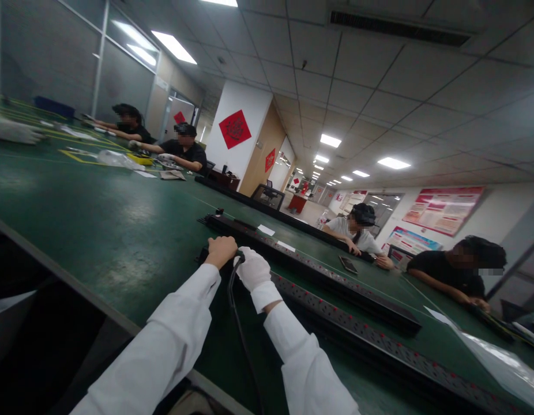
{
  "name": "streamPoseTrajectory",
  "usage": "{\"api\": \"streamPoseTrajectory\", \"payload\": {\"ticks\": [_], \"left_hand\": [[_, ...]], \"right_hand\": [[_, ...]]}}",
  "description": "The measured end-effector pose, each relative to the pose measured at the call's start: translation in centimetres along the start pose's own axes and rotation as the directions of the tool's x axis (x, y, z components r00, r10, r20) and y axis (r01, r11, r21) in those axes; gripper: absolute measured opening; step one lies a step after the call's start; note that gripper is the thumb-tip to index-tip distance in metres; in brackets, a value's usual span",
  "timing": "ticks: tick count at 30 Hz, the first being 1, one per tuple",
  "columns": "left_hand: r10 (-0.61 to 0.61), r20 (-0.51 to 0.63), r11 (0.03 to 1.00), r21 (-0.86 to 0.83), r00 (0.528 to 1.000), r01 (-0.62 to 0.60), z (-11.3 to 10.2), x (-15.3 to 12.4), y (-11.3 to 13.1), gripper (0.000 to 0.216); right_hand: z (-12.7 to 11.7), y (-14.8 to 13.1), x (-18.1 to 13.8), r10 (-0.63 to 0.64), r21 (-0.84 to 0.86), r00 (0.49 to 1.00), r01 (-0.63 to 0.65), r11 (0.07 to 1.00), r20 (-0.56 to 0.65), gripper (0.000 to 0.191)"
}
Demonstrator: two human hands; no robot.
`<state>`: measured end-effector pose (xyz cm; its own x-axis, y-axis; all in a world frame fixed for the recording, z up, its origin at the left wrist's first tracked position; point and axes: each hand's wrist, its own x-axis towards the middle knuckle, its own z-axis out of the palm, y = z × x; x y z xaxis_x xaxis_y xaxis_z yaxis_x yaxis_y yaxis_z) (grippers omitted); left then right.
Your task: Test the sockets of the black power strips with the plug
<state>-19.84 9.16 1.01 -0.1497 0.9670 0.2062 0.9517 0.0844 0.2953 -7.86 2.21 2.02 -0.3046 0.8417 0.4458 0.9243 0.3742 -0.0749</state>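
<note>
My left hand (221,251) is bare and closed over the near end of a long black power strip (357,328). Its fingertips are hidden behind the knuckles. My right hand (253,268), in a white glove, presses against the left and is closed around the top of a thick black cable (233,308). From there the cable hangs down between my forearms toward the table edge. Red dots and sockets run along the strip's top face. What lies between my two hands is mostly hidden.
A second long black strip (319,268) lies just beyond, with white labels (266,230) on and beside it. Farther back are another dark bar (258,203) and a phone (348,264). Several people sit around the green table (120,230). Plastic wrap (504,357) lies at right.
</note>
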Motion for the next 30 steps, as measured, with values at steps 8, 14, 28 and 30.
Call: {"api": "streamPoseTrajectory", "payload": {"ticks": [8, 14, 28, 30], "left_hand": [[0.015, 0.012, 1.000, 0.006, 1.000, -0.015, -0.06, -0.07, -0.02, 0.032], [0.011, 0.018, 1.000, 0.014, 1.000, -0.011, -0.09, -0.06, 0.06, 0.034], [0.030, 0.003, 0.999, 0.014, 1.000, -0.030, 0.31, 0.21, -0.14, 0.033], [0.034, -0.001, 0.999, 0.013, 0.999, -0.034, 0.29, 0.17, -0.15, 0.033]], "right_hand": [[0.09, 0.22, -0.02, -0.047, -0.056, 0.999, 0.046, 0.997, -0.019, 0.033], [0.08, 0.02, -0.56, -0.074, -0.118, 0.995, 0.066, 0.991, -0.064, 0.036], [0.22, 0.15, -0.66, -0.069, -0.127, 0.990, 0.054, 0.990, -0.125, 0.037], [0.13, 0.19, -0.73, -0.079, -0.126, 0.989, 0.063, 0.990, -0.122, 0.036]]}}
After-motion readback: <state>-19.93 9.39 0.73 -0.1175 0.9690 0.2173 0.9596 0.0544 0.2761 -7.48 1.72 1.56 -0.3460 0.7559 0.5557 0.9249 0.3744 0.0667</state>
